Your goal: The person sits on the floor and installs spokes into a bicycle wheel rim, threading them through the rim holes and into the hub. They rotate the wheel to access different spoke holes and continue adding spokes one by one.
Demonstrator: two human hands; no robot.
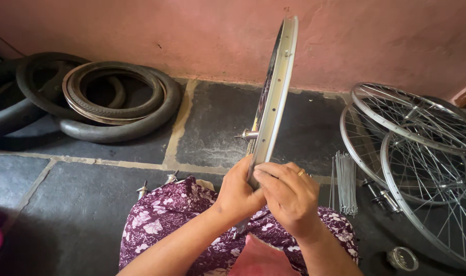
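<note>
Fingers (266, 176) pinching rim (276, 92), tyres (100, 99), possibly spokes (345, 181) nearby

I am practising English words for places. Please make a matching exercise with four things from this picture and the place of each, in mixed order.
Things:
1. wheel rim
2. rubber tyres
3. loose spokes
4. spoked wheels

Places:
A. stacked on the floor at the far right
B. in a bundle on the floor, right of the hands
C. upright, held by both hands
D. piled by the wall at the left

Pairs: 1-C, 2-D, 3-B, 4-A
</note>
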